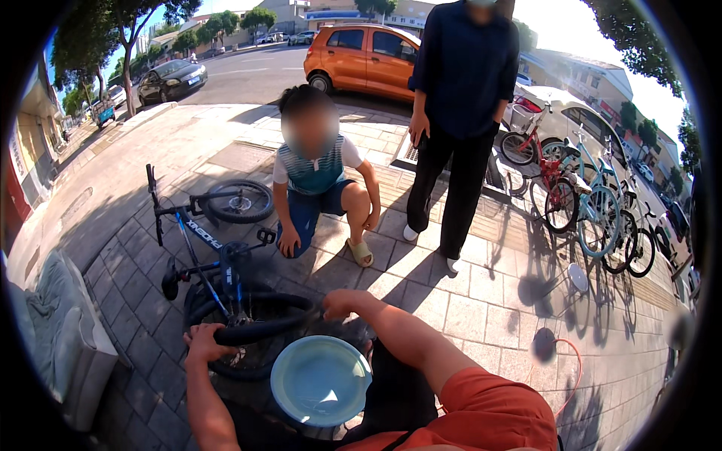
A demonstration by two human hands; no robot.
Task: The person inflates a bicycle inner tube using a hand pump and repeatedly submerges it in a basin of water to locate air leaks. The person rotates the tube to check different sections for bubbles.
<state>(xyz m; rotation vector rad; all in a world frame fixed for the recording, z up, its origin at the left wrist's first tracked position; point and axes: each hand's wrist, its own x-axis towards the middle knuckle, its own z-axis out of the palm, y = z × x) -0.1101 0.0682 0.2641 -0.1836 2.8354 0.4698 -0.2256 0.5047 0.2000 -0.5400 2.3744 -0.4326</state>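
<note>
My left hand [203, 343] is wrapped around a plump black inner tube [263, 329], whose loop lies over the rear wheel of a blue and black bicycle [207, 244] resting on its side. Just past the tube's right end is my right hand [341, 302], its fingers curled closed. Blur there hides whether it grips the tube. Between my knees stands a pale blue plastic basin [320, 379] of water. It sits right of the wheel and below both hands.
A person [316, 169] crouches beyond the bicycle, and another in dark clothes [466, 98] stands to the right. A grey-green cushioned seat [71, 331] is at left. Parked bicycles [594, 188] line the right side. A red hose [577, 368] curves over the paving.
</note>
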